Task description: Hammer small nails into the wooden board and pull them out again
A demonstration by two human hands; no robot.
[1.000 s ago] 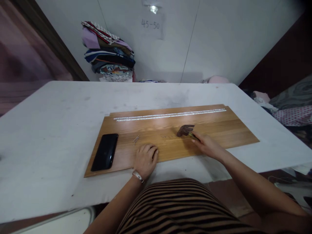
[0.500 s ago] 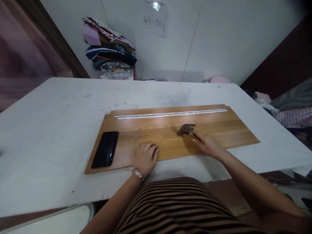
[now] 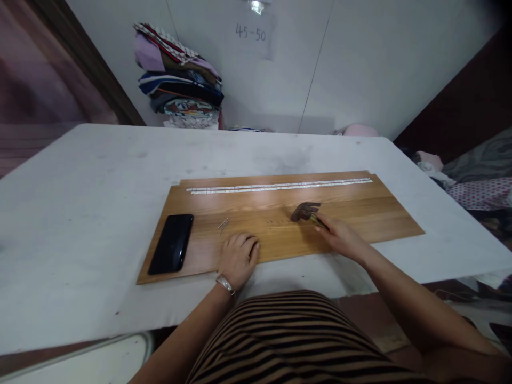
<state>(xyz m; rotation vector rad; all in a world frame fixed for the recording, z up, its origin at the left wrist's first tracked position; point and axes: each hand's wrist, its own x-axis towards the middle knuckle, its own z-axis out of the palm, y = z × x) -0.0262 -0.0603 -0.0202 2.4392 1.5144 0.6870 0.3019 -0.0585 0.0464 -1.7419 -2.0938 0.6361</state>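
My right hand (image 3: 335, 232) is closed around the handle of a claw hammer (image 3: 304, 211). The hammer's dark, rusty head is over the middle of a wooden board (image 3: 348, 207), beside a short row of small marks or nails (image 3: 276, 222) too tiny to make out well. My left hand (image 3: 240, 255) lies on the board's near edge, fingers resting on the wood and holding nothing. Just beyond those fingers are several loose nails (image 3: 223, 225). At the board's left end lies a black phone (image 3: 171, 244).
Two long white measuring strips (image 3: 280, 186) run along the far side of the board. The board lies on a white-covered table (image 3: 100, 186). Folded clothes (image 3: 180, 80) are stacked beyond the table's far edge, and a stool (image 3: 88, 362) stands at the lower left.
Both hands and the hammer keep nearly the same place on the board. Only the camera view has shifted slightly.
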